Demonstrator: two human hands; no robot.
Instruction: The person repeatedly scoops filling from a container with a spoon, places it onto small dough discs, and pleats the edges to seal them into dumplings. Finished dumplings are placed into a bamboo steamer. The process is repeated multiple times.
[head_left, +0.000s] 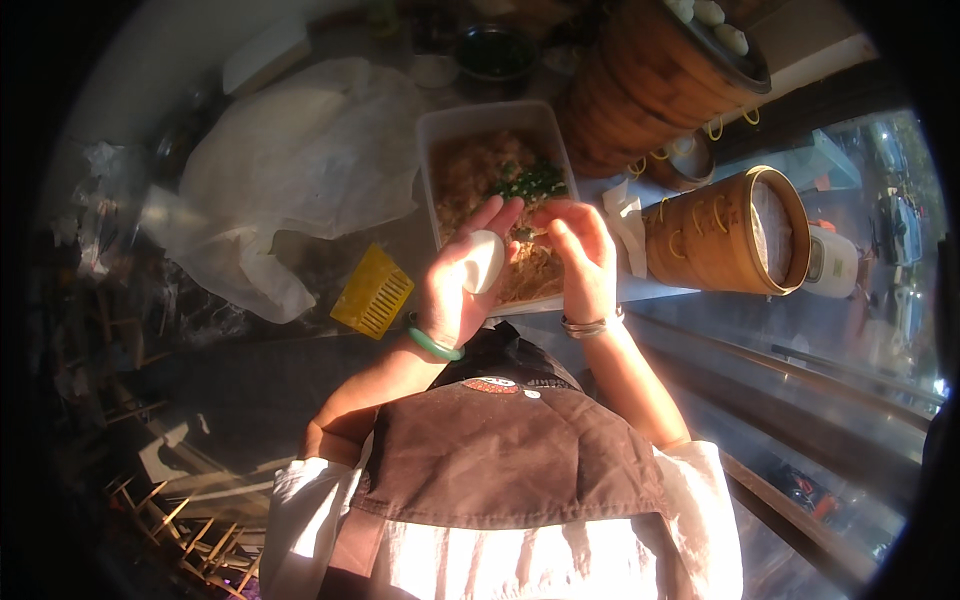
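My left hand (450, 289), with a green bangle at the wrist, holds a smooth white piece of dough (482, 262) against the palm, fingers stretched forward. Opposite it, my right hand (589, 255) is raised with bent fingers, and a metal bracelet circles that wrist. A small dark thing (526, 235) shows by its fingertips; whether they grip it is unclear. Both hands are above a translucent plastic tub (425, 161) of minced filling (469, 161). Chopped green onion (536, 180) lies on the filling's right side. The hands hide part of the tub.
A yellow slotted plastic scraper (373, 291) lies left of the tub, below a crumpled white cloth (300, 165). Stacked bamboo steamers (637, 90) with white buns (730, 39) rise at back right. Another bamboo steamer (705, 232) stands right. Behind the tub is a dark bowl of greens (495, 54).
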